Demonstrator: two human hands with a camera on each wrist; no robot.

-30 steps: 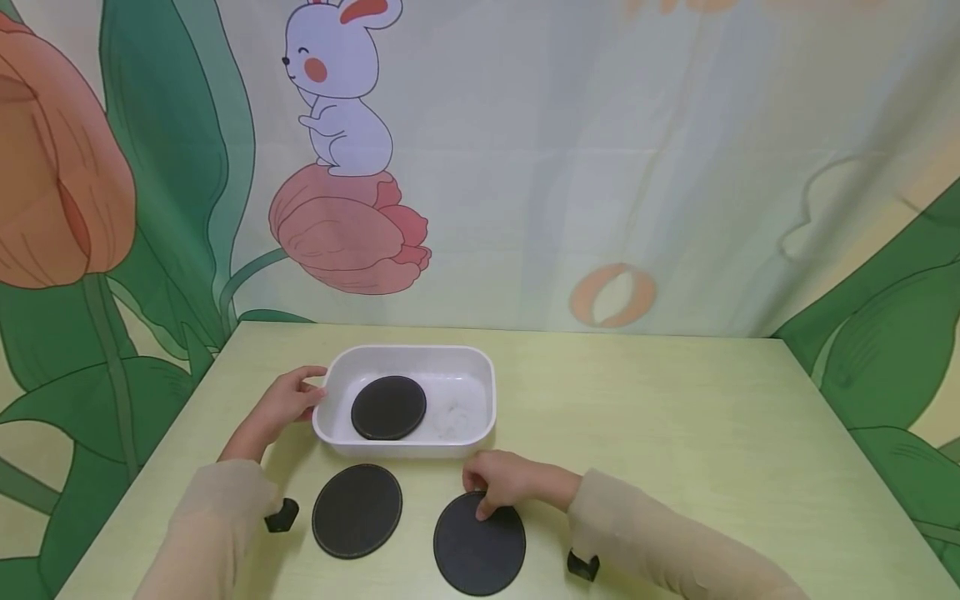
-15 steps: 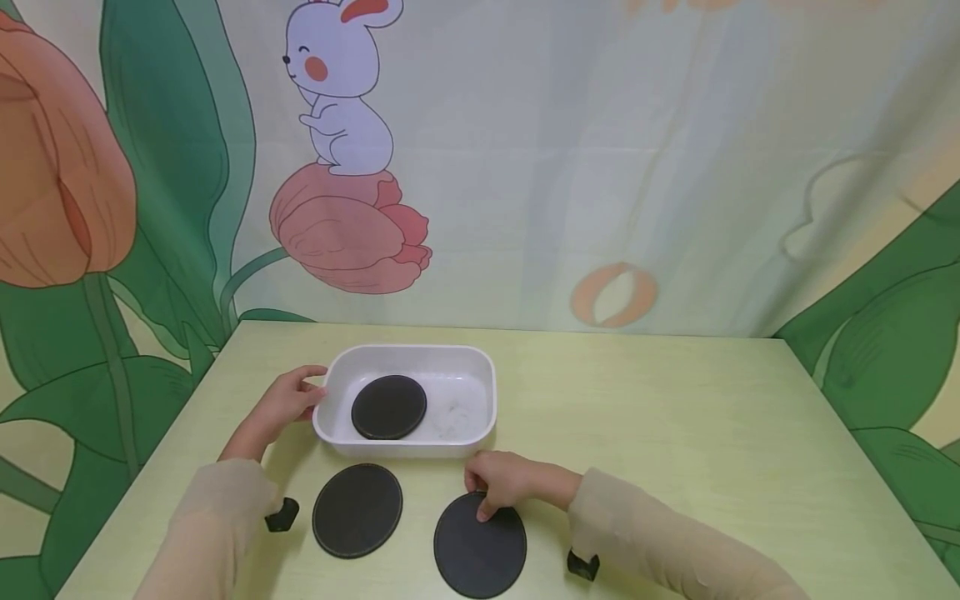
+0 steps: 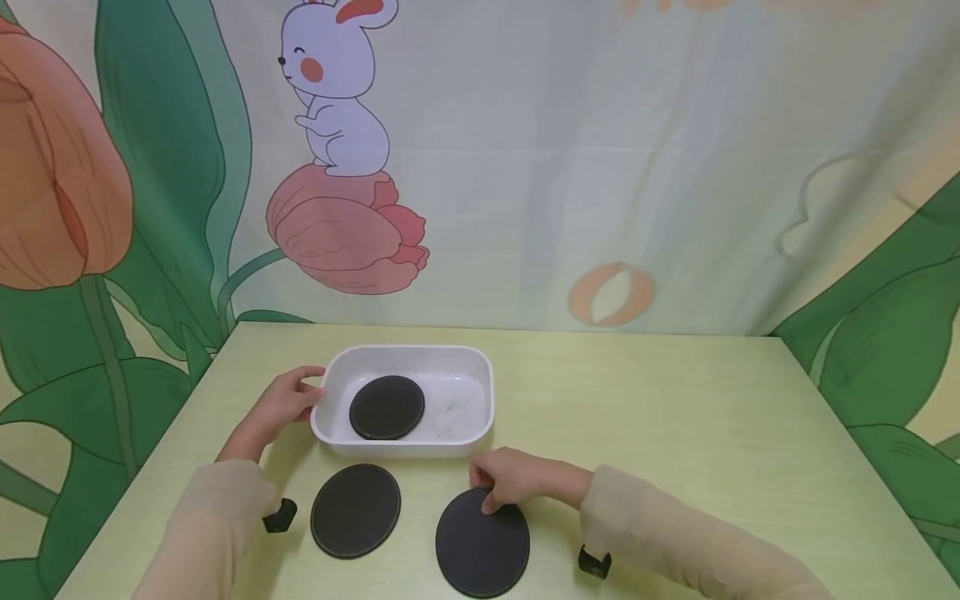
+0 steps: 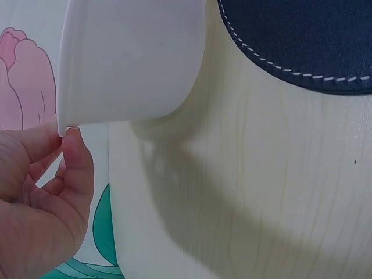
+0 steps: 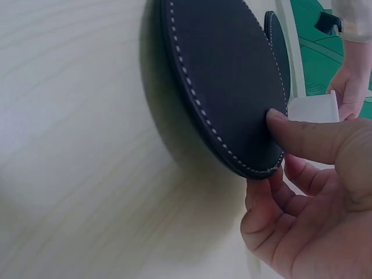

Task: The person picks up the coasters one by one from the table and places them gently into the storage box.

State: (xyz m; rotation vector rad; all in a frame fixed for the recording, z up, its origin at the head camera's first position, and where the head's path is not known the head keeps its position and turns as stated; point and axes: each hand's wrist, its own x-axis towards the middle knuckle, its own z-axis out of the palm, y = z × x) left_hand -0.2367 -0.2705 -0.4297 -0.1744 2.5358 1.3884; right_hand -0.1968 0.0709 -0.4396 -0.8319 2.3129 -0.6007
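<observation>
My left hand (image 3: 283, 403) pinches the left rim of a white rectangular dish (image 3: 450, 408); in the left wrist view thumb and fingers meet at its lip. Inside the dish, toward its left, lies a round black coaster (image 3: 387, 407). My right hand (image 3: 517, 477) pinches the far edge of another round black coaster (image 5: 226, 87), thumb on top and fingers underneath. White stitching runs round that coaster, and a shadow shows beneath its side in the right wrist view. A third black coaster (image 3: 356, 511) lies on the table in front of the dish.
The pale wooden table (image 3: 660, 425) ends at a printed curtain (image 3: 510, 167) with a rabbit and tulips. Both sleeves carry a black wrist strap, the left one (image 3: 280, 516) near the third coaster.
My right hand and the coaster it pinches have shifted slightly to the right. The left hand keeps its grip on the dish rim.
</observation>
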